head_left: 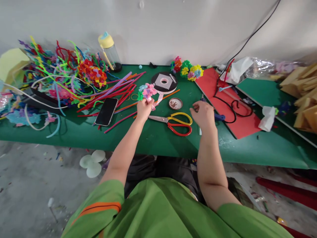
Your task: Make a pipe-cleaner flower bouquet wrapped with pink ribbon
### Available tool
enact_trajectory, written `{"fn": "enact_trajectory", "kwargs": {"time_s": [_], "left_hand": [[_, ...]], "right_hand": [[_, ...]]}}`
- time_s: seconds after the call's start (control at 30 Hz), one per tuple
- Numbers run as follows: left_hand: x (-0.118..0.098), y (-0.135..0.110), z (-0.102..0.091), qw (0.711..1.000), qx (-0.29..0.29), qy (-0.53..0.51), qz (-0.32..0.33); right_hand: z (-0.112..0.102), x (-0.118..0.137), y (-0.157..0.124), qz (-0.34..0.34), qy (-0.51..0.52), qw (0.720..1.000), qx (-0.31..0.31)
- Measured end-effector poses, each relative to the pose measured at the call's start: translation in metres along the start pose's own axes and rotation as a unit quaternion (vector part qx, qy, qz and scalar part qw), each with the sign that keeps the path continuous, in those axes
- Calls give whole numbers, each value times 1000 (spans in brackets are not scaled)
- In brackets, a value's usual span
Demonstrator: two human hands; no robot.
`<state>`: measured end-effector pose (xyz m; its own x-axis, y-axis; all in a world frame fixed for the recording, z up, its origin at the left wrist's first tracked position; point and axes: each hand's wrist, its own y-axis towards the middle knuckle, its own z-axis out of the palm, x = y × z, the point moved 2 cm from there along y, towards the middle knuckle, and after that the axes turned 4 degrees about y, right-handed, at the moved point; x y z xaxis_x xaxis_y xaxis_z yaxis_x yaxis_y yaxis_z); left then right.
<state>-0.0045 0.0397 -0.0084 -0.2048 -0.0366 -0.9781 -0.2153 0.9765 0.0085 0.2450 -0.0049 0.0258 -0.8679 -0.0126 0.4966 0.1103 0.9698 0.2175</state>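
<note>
My left hand (143, 109) is closed around a small bunch of fuzzy pipe-cleaner flowers (148, 91) in pink, light blue and green. Just behind it lies a black ribbon spool (164, 82), its pale pink ribbon (159, 98) trailing toward the flowers. My right hand (203, 114) hovers near the red board with fingers curled together; what they hold, if anything, is hidden. Between the hands rest scissors (179, 123) with one yellow and one red handle, blades pointing left. A small round tin (175, 103) sits behind the scissors.
Pipe cleaners (126, 87) and a phone (106, 111) lie left, beside a tangled flower heap (61, 76) and a bottle (110, 51). Finished flower clusters (187, 69) stand at the back. To the right are a red board (232, 115), a black cord (230, 105) and brown paper pieces (302, 86).
</note>
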Motion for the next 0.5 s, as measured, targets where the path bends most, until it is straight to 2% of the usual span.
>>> {"fn": "enact_trajectory", "kwargs": {"time_s": [0.07, 0.13, 0.27, 0.37, 0.5], "left_hand": [[-1, -1, 1, 1000, 14, -13, -5], [-2, -1, 1, 1000, 26, -16, -2], [-5, -1, -2, 1000, 23, -9, -2], [-11, -2, -9, 1000, 5, 18, 13], [-21, -3, -18, 993, -57, 77, 73]], "right_hand": [[5, 6, -16, -76, 22, 991, 110], [13, 14, -31, -123, 29, 973, 191], [27, 23, -48, -148, -14, 968, 202], [30, 25, -55, -149, -35, 967, 202], [26, 24, -62, -74, -23, 980, 184]]}}
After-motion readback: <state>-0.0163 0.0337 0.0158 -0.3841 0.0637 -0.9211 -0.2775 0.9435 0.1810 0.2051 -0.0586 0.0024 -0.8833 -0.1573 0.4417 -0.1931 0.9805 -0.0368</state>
